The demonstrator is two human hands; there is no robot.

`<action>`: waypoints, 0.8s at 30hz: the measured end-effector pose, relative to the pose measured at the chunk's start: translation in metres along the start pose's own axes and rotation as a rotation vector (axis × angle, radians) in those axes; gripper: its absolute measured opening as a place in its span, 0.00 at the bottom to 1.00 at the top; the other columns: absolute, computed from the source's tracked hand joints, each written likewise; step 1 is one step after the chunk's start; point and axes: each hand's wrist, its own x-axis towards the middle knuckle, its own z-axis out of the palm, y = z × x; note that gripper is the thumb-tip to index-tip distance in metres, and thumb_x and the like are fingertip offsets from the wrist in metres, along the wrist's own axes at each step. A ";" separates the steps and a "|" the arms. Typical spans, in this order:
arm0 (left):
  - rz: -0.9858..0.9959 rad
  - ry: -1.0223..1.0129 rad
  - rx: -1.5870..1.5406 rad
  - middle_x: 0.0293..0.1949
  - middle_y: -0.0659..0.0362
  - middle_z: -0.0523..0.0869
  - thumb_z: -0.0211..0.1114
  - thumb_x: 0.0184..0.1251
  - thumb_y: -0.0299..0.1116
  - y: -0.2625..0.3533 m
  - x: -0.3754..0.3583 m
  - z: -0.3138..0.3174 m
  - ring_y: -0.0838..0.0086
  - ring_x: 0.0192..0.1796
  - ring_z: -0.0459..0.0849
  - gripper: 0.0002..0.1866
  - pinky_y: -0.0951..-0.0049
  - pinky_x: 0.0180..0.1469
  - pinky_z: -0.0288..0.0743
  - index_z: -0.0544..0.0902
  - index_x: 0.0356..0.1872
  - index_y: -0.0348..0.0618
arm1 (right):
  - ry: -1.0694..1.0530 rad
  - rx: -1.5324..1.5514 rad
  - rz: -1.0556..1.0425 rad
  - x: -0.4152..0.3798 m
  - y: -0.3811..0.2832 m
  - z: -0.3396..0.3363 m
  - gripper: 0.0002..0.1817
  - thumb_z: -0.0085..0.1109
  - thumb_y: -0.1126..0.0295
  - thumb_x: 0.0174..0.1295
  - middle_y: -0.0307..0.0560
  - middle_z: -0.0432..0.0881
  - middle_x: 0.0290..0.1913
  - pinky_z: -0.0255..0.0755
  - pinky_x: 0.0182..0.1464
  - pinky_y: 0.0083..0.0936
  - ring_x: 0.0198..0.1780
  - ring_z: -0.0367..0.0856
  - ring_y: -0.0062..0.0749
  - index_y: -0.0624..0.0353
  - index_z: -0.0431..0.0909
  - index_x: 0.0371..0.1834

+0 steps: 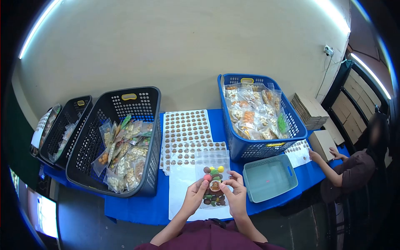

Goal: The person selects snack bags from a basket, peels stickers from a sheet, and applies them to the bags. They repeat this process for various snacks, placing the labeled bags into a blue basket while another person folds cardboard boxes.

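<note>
Above the front of the table I have a clear plastic bag of colourful candies (214,200), with red, yellow, green and brown pieces inside. A round printed sticker (215,186) lies against the bag's front. My left hand (195,196) grips the bag's left side, its thumb near the sticker's edge. On the opposite side, my right hand (235,192) is closed on the bag, thumb at the sticker's right edge and fingers curled by the bag's side. Sheets of round stickers (186,125) lie just beyond the bag, partly over white paper (179,200).
A dark basket (143,175) of snack packets stands left, with another dark basket (54,137) beyond it. Right are a full blue basket (266,143), a green-grey tub (271,191) and cardboard stacks (308,110). Another person (354,175) works at the table's right end.
</note>
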 end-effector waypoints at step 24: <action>-0.052 -0.033 0.030 0.43 0.58 0.78 0.57 0.59 0.27 -0.041 0.041 0.103 0.80 0.43 0.77 0.17 0.80 0.46 0.71 0.70 0.49 0.32 | 0.135 -0.444 -0.252 0.027 0.003 -0.108 0.07 0.56 0.76 0.52 0.48 0.67 0.43 0.66 0.40 0.20 0.39 0.72 0.25 0.64 0.71 0.34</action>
